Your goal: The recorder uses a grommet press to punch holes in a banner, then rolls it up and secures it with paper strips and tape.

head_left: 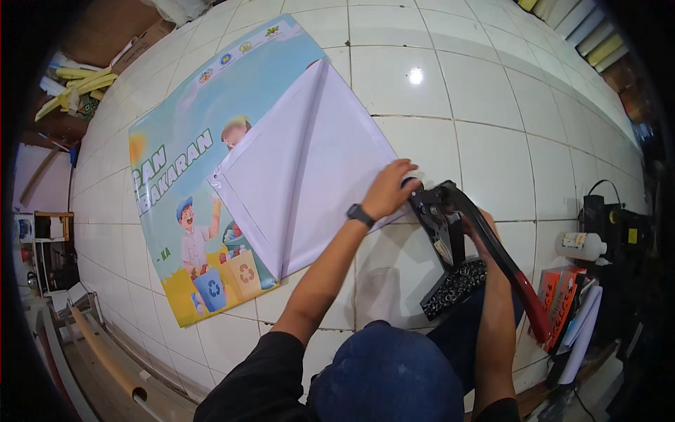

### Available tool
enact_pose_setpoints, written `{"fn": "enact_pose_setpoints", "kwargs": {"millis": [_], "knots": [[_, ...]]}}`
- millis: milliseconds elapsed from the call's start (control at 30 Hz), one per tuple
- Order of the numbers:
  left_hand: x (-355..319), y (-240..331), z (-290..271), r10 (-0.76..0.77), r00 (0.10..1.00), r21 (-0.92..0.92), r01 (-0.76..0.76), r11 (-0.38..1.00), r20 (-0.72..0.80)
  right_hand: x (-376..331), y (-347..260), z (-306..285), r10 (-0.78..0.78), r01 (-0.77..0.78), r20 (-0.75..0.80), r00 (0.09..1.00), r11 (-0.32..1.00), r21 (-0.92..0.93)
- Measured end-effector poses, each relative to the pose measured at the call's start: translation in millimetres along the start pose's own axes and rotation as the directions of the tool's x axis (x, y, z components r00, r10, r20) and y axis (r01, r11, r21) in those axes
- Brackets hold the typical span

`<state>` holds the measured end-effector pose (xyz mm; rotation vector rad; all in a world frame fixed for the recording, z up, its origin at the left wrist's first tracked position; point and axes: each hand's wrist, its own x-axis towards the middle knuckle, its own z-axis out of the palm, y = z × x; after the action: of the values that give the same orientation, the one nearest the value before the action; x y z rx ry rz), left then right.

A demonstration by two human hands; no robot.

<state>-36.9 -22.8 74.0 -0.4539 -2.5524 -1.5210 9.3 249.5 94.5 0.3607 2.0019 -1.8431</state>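
Note:
A printed banner (pixel 260 63) lies on the floor, with a wide part folded over so its white back (pixel 337 162) faces up. My left hand (pixel 387 188) is at the right corner of that fold, fingers on the banner's edge beside the jaw of a black eyelet press (pixel 439 228). The press has a long curved lever (pixel 496 250) with a red end, slanting down to the right. Behind the lever, my right hand (pixel 485 231) is partly hidden, its fingers bent near the press body; what they hold is not visible. A black tray of metal eyelets (pixel 455 290) sits below the press.
White tiles (pixel 492 91) make up the floor. At right stand a white bottle (pixel 581 245), an orange box (pixel 555 299) and a rolled white sheet (pixel 583 334). A long cardboard tube (pixel 105 352) lies at lower left, and yellow rolls (pixel 81 84) are at upper left.

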Motion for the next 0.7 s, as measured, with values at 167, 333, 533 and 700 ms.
{"fn": "enact_pose_setpoints", "kwargs": {"millis": [167,333,533,700], "knots": [[18,-29,33,-0.016,0.973,0.263,-0.046,0.964,0.230,19,5,44,0.163,-0.164,0.030,0.986,0.986,0.019],[24,-36,24,0.060,0.853,0.382,-0.293,0.877,0.518,26,9,57,0.298,-0.309,0.275,0.914,0.951,-0.005],[19,-33,27,0.220,0.840,0.414,-0.452,0.790,0.497,17,14,83,0.228,-0.200,0.423,0.877,0.974,-0.111],[24,-22,22,0.177,0.835,0.398,-0.421,0.815,0.520,10,18,90,0.218,-0.212,0.479,0.850,0.975,-0.067]]}}
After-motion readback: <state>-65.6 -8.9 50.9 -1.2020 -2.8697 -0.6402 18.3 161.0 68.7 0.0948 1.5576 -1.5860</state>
